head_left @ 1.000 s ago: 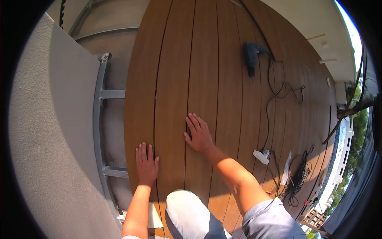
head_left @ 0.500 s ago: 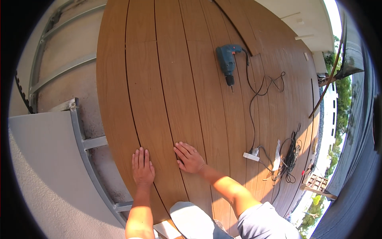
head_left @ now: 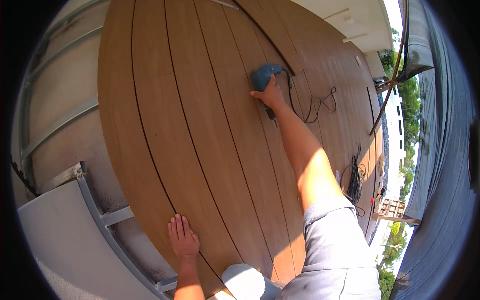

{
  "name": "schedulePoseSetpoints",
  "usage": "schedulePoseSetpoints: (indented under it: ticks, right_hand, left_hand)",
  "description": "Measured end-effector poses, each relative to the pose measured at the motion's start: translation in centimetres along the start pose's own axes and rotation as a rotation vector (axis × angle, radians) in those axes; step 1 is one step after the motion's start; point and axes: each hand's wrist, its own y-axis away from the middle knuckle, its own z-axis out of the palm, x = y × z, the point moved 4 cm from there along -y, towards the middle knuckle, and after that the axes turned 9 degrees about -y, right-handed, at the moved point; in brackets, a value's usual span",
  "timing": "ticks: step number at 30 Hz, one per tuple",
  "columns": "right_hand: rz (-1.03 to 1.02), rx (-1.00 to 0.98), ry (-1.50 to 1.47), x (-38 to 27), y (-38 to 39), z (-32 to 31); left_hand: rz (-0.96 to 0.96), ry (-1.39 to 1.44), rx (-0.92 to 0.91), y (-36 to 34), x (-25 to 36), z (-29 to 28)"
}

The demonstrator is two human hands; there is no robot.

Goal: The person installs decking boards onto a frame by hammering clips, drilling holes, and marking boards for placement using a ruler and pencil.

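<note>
A blue corded power drill point(head_left: 261, 78) lies on brown wood-grain decking boards point(head_left: 185, 145), its dark chuck and bit pointing toward me. Reaching far forward, my right hand point(head_left: 271, 94) is on the drill's body, with the thumb out to the left and other fingers over it. Part of the drill is hidden beneath that hand and forearm. Nearer to me on the left, my left hand point(head_left: 184, 237) rests flat on the boards, fingers stretched out across a dark gap between two planks. Nothing is in it.
Left of the boards, a metal frame point(head_left: 117, 216) shows open gaps over a lower surface, beside a pale wall point(head_left: 75, 240). The drill's black cord point(head_left: 320, 103) loops to its right. A coiled dark cable point(head_left: 356, 182) lies farther right. Dark netting point(head_left: 440, 150) hangs at the right edge.
My right hand has left the boards beside the left hand and reached forward onto the drill. My left hand stays flat on the planks. The whole view has shifted somewhat.
</note>
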Motion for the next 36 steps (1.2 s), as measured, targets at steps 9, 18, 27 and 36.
schedulePoseSetpoints:
  ticks: [9,18,27,36]
  right_hand:
    - [0.005,-0.098,-0.009,2.1,5.7,-0.2]
    - [0.180,-0.570,-0.641,-0.1,38.7,-11.8]
    - [0.344,-0.806,-1.298,-3.0,57.5,-15.4]
    - [0.356,-1.192,-1.591,-5.3,73.5,-19.3]
  left_hand:
    - [0.052,0.002,-0.012,0.8,0.8,0.3]
    - [-0.018,0.070,0.103,0.0,1.4,-1.9]
    - [-0.464,0.918,-0.568,4.4,3.9,-9.1]
    - [-0.606,1.080,-0.410,27.0,17.2,-26.4]
